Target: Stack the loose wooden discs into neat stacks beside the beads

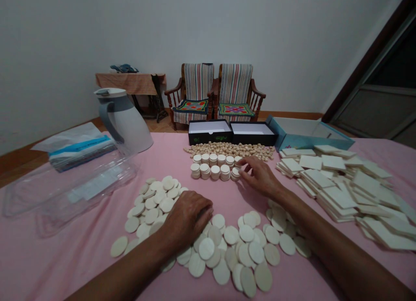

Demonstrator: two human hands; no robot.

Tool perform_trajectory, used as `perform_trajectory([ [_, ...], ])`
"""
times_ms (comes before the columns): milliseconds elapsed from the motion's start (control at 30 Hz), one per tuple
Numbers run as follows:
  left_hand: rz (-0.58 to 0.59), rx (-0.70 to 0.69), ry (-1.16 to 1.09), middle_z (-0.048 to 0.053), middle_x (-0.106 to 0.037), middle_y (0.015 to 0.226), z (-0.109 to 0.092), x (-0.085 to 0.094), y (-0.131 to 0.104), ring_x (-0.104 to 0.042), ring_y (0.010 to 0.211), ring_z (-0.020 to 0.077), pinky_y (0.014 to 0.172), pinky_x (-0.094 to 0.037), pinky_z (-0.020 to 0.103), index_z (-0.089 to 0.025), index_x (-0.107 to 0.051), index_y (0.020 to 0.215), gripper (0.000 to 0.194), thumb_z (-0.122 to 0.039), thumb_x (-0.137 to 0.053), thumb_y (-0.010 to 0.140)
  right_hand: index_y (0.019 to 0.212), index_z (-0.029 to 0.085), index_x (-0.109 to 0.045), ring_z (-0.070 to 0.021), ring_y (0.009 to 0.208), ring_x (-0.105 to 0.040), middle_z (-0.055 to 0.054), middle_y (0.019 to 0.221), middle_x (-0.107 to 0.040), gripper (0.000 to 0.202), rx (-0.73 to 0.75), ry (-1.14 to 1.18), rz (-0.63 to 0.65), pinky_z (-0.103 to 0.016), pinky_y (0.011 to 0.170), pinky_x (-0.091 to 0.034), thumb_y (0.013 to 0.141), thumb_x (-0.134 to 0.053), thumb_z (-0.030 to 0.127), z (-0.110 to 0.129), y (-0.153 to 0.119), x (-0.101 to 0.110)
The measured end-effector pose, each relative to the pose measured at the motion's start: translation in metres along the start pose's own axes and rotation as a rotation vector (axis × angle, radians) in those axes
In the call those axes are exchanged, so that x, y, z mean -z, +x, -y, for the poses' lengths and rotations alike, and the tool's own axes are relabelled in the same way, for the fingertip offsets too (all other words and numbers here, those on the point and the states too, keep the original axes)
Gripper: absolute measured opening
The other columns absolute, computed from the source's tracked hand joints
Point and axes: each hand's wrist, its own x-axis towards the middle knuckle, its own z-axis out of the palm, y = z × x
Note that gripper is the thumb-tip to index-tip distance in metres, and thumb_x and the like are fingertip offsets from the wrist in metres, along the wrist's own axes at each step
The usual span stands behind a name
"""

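Near twelve o'clock on the pink-clothed counter (165, 158), round pale wooden discs stand in two close rows of small stacks (215, 172), five in the nearer row and about six behind. That much is ordered; many more flat discs (247, 232) lie loose and overlapping, spread from nine o'clock round through six to about four, so by eye the greater share looks unstacked. Stack heights seem a little uneven, though exact counts cannot be read

The right hand (259, 174) reaches to the right-hand end of both rows, thumb and forefinger a narrow way apart right by the end stacks; whether its grip has a disc pinched is impossible to tell. The left hand (188, 214) rests over the loose discs toward seven o'clock, fingers curled down, so what its grip holds, if anything, is hidden

Just beyond the stacks, small tan wooden beads (224, 148) lie in an unsorted band, with two open black cardboard boxes (209, 139) behind them and an open light-blue box (312, 140) at one o'clock. Square pale wooden tiles (338, 197) sprawl in a mixed heap near three. Clear plastic trays (94, 184) sit at nine, a white-and-grey jug (130, 123) at ten
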Motion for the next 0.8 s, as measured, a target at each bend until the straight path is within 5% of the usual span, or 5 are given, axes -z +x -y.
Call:
perform_trajectory([
  [67,0.003,0.003,0.001,0.005,-0.066,0.080,0.000,0.000,0.000,-0.057,0.079,0.0200,0.074,-0.042,0.037,-0.018,-0.066,0.089,0.014,-0.021,-0.052,0.086,0.083,0.016,-0.059,-0.0136,0.067,-0.054,-0.004,0.080,-0.059,0.008,-0.019,-0.003,0.106,-0.025,0.060,-0.040,0.078,-0.053,0.015,0.009,0.000,0.012],
  [233,0.002,0.004,0.002,0.005,-0.066,0.080,0.001,-0.001,0.000,-0.057,0.079,0.0197,0.073,-0.042,0.037,-0.018,-0.066,0.090,0.015,-0.022,-0.052,0.086,0.083,0.015,-0.061,-0.0105,0.064,-0.053,0.000,0.072,-0.060,0.011,0.039,0.144,0.767,-0.020,0.056,-0.038,0.073,-0.059,0.014,0.032,-0.009,0.035],
  [300,0.004,0.007,0.002,0.004,-0.066,0.079,0.001,-0.001,-0.001,-0.057,0.078,0.0196,0.073,-0.042,0.037,-0.018,-0.066,0.090,0.015,-0.022,-0.052,0.086,0.089,0.016,-0.061,-0.0108,0.067,-0.054,0.000,0.076,-0.060,0.020,0.040,0.145,0.914,-0.019,0.056,-0.039,0.069,-0.064,0.017,0.037,-0.013,0.036],
  [500,-0.001,0.005,-0.005,0.005,-0.066,0.080,0.000,0.000,-0.001,-0.057,0.079,0.0197,0.074,-0.042,0.036,-0.018,-0.065,0.090,0.015,-0.022,-0.052,0.086,0.084,0.017,-0.059,-0.0106,0.063,-0.049,0.002,0.074,-0.058,0.026,0.017,-0.071,0.984,-0.020,0.050,-0.034,0.059,-0.067,0.017,0.040,-0.015,0.031],
  [800,0.010,0.007,-0.004,0.005,-0.066,0.080,0.000,0.000,-0.001,-0.057,0.079,0.0202,0.074,-0.041,0.037,-0.018,-0.065,0.090,0.015,-0.022,-0.052,0.086,0.079,0.017,-0.057,-0.0093,0.060,-0.048,0.004,0.066,-0.052,0.017,0.008,0.196,1.022,-0.019,0.052,-0.036,0.065,-0.057,0.007,0.033,-0.015,0.034],
])
